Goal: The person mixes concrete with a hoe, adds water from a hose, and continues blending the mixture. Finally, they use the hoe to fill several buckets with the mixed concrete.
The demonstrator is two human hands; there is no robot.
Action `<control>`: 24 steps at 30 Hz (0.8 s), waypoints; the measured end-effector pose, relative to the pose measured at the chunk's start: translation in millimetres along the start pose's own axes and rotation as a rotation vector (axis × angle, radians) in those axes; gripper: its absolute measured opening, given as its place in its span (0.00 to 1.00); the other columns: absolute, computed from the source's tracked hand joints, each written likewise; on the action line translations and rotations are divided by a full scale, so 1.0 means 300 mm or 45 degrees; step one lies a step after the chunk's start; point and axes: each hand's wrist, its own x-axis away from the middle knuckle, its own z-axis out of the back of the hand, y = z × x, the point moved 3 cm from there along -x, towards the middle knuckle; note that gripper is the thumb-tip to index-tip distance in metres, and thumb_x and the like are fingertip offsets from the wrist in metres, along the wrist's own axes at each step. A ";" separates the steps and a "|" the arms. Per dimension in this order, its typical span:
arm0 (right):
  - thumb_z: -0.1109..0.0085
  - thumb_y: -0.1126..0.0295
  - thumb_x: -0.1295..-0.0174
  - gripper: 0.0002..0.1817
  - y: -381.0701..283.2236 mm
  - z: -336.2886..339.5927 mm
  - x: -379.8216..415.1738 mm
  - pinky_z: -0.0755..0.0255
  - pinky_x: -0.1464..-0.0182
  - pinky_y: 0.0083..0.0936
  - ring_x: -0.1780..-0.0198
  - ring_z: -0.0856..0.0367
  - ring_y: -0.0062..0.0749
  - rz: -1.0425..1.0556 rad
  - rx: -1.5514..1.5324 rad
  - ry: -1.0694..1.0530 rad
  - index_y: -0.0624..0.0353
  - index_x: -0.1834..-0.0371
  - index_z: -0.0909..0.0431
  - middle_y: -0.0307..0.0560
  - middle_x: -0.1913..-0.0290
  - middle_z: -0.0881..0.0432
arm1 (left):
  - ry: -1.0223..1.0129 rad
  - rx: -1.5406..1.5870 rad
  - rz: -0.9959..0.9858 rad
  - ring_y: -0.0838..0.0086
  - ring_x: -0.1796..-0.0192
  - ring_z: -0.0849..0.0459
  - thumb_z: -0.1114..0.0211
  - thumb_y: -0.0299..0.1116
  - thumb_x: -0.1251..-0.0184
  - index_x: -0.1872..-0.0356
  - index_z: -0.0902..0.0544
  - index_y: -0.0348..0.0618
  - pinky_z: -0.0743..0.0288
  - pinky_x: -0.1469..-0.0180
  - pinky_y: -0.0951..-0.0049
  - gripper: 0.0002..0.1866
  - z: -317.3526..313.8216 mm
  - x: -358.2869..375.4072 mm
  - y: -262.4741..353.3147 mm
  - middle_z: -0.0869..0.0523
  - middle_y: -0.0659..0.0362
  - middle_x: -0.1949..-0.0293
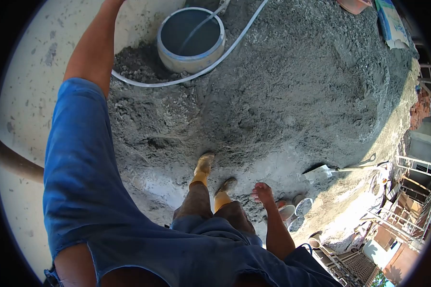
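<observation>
My left arm reaches up along the pale wall; its hand is cut off by the top edge of the view. My right hand [262,193] hangs low beside my boots [205,163], its fingers loosely bent and slightly apart, with nothing visible in them. Close to it on the ground stand buckets [303,206], partly behind my forearm. At the upper middle a round tub [191,63] holds grey water, and a stream runs into it from a hose end [221,7]. Another stretch of pale hose [210,67] curves around the tub's near side.
A large heap of wet grey mortar or sand [292,86] spreads across the ground. A shovel [318,173] lies at its lower right edge. At the upper right are a blue-and-white sack [391,24] and a reddish basin [355,5]. Stacked bricks [420,110] stand at the far right.
</observation>
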 end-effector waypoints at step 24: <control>0.52 0.48 0.38 0.28 0.433 -0.281 0.084 0.41 0.33 0.43 0.36 0.31 0.50 0.811 1.399 -0.648 0.56 0.42 0.25 0.60 0.40 0.27 | -2.344 1.299 1.947 0.60 0.45 0.21 0.45 0.64 0.38 0.48 0.20 0.42 0.28 0.43 0.64 0.34 0.676 2.445 0.264 0.19 0.48 0.47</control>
